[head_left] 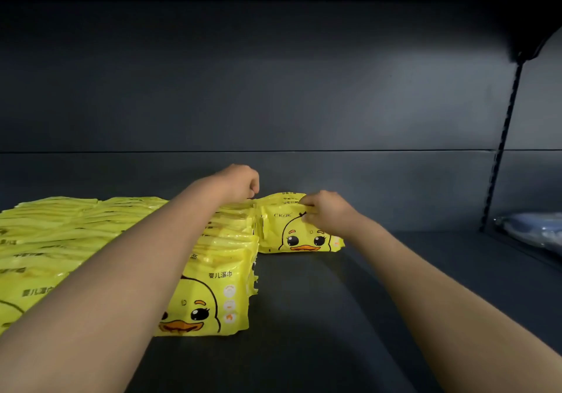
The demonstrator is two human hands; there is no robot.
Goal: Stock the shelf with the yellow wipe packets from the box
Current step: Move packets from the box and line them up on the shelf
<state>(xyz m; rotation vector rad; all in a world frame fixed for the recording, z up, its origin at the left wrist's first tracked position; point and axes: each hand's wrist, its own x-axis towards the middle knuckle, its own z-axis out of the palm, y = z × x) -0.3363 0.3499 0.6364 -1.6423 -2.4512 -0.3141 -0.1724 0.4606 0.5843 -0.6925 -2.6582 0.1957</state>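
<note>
Yellow wipe packets printed with a duck face stand in tight rows [213,295] on the left half of the dark shelf [319,316]. At the back, a short new row begins with an upright packet [282,231] facing me. My right hand [322,213] pinches the top right of that packet. My left hand [240,184] is curled shut at the back of the neighbouring row, its fingertips on the packets' top edges; what it grips is hidden. The box is out of view.
The shelf's dark back panel [273,103] rises right behind the packets. A slotted upright post [501,137] stands at the right, with a pale blue-grey wrapped item [535,231] lying beyond it. Bare shelf surface stretches from the packets to the post.
</note>
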